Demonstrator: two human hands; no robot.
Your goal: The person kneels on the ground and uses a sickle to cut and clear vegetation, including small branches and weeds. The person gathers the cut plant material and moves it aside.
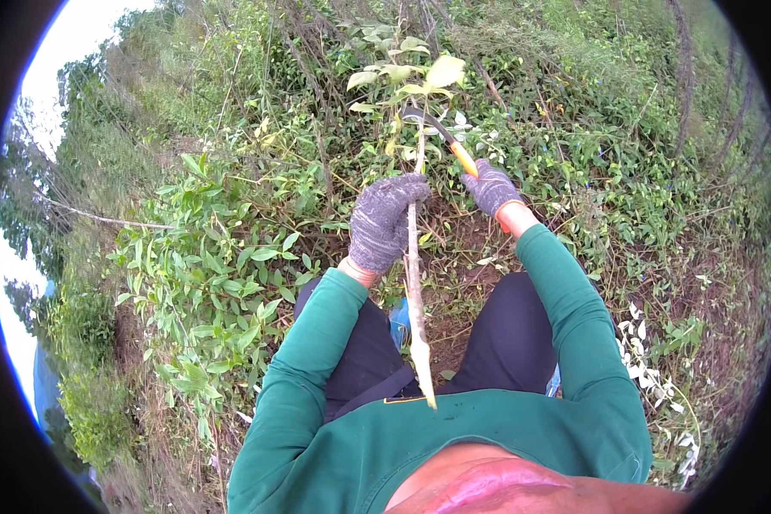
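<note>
A bright white sky shows along the left, beside dark green trees. Dense undergrowth covers the ground, with brown soil showing through. A broad-leaved shrub fills the left-centre; whitish leaves lie lower right, and dry stems hang upper right. Soft daylight spreads evenly.

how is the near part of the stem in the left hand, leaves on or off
Off: between the left hand and its pale, tapered near end, the stem shows no leaves.
</note>
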